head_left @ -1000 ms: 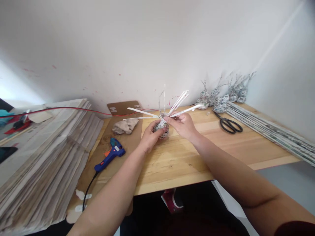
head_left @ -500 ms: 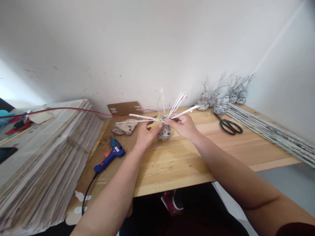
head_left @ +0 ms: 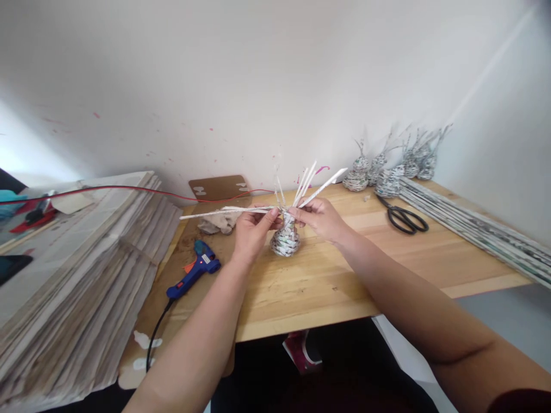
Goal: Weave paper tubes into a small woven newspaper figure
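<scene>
Between my hands is a small woven paper vase (head_left: 285, 240), made of rolled newspaper, with a rounded bottom and a narrow neck. Loose white paper tubes (head_left: 305, 182) fan up and out from its top. My left hand (head_left: 255, 229) is closed, thumb and fingers pinching paper tubes (head_left: 206, 214) that point left from the neck. On the other side my right hand (head_left: 318, 218) pinches the neck's rim near the base of a thick tube (head_left: 325, 186) slanting up to the right. The fingertips partly hide the rim.
A blue glue gun (head_left: 193, 272) lies on a cardboard sheet at left, near a crumpled cloth (head_left: 217, 222). A tall newspaper stack (head_left: 99, 275) stands far left. At right are black scissors (head_left: 407, 219), several woven pieces (head_left: 357, 174) and long paper tubes (head_left: 469, 229).
My left hand has closed on the left-pointing tubes, bringing them together. The vase's rounded bottom now shows lower and more fully. My right hand stays at the neck.
</scene>
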{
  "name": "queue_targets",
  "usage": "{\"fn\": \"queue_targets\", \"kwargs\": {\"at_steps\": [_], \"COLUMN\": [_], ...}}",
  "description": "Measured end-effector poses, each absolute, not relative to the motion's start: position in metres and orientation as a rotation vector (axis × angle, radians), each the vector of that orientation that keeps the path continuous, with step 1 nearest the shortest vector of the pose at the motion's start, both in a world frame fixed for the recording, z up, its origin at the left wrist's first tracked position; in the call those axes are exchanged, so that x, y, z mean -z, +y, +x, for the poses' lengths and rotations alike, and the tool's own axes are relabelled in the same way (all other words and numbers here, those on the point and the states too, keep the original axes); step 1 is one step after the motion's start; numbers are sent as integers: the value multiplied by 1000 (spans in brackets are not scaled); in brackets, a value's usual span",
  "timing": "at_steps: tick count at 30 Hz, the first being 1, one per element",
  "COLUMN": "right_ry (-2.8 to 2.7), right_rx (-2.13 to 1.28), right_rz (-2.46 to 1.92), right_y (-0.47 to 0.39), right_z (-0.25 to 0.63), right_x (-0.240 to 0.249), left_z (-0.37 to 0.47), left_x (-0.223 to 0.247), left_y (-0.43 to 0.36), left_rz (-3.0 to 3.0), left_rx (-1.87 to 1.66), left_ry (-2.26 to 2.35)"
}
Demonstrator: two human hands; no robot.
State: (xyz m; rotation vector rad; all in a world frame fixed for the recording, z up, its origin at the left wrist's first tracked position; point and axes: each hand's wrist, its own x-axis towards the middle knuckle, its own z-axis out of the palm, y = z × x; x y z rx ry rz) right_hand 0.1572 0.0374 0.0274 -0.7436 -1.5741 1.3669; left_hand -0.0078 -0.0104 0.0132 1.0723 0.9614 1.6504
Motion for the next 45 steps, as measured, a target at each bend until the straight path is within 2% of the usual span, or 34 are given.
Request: {"fn": "queue_targets", "kwargs": {"at_steps": [21, 27, 35, 45], "right_ry": [-1535, -1628, -1737, -1779], "right_rx": [-1470, -1477, -1582, -1591], "right_rz": [-747, -661, -570, -572], "right_y": [40, 39, 39, 38], "right_z": [160, 160, 159, 161], "right_x": [-26, -27, -25, -24], "left_z": [-22, -16, -24, -21], "left_x": [-12, -14, -17, -16], "left_y": [-12, -11, -8, -8], "left_rz": [1873, 1599, 1312, 1291], "left_rx": [-1638, -1765, -1458, -1552], "left_ry": [1215, 1092, 874, 883]}}
